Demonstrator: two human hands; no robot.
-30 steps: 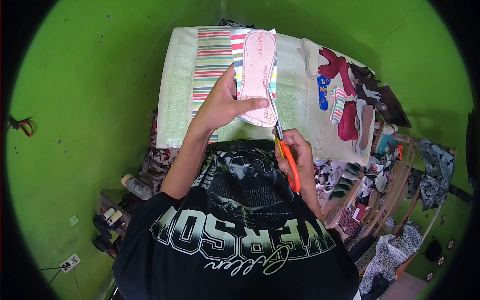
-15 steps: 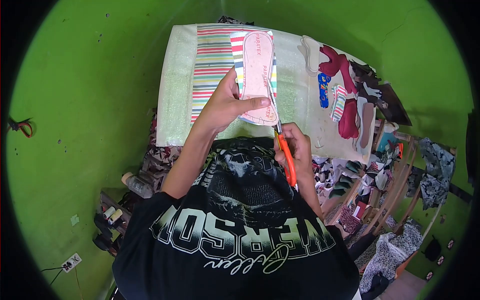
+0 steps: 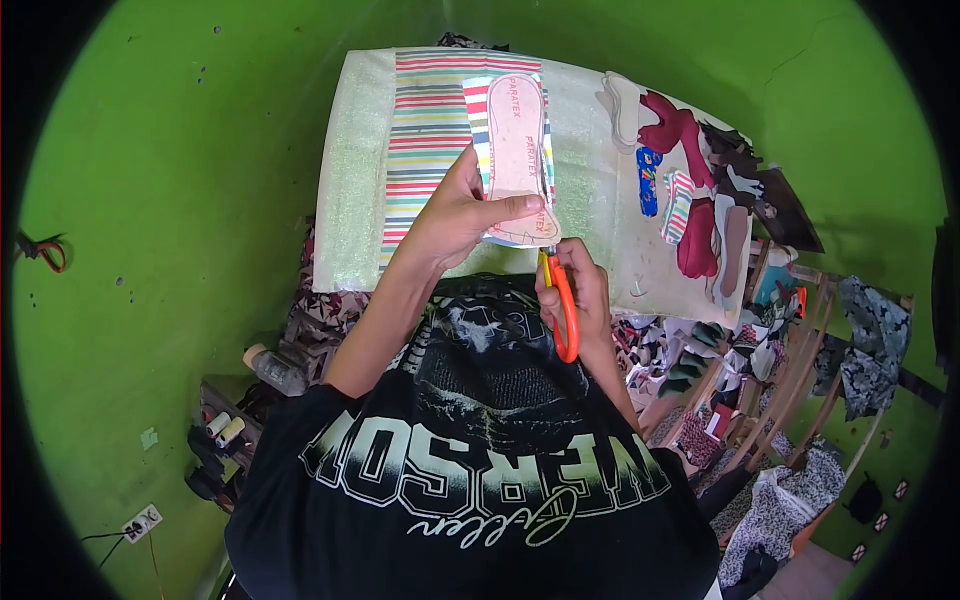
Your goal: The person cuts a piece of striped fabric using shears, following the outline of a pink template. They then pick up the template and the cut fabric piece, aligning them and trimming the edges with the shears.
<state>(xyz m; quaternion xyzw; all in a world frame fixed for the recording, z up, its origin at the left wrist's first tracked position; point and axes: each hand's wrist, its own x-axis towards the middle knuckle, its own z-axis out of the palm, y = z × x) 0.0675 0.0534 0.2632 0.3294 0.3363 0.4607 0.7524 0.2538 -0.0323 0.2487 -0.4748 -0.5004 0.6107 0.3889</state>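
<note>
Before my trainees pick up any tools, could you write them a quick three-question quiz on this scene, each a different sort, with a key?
1. What does the right hand hold?
A) a hammer
B) orange-handled scissors
C) a paintbrush
2. True or false: the left thumb rests across the piece marked PARATEX, which the left hand holds.
3. Fill in the blank: the long cloth on the table has a ____ pattern.

Key: 1 B; 2 true; 3 striped

One head-worn camera looks forward and down — from close above the shirt point(image 3: 400, 545), toward the hands point(image 3: 445, 228) and table point(image 3: 597, 215).
</note>
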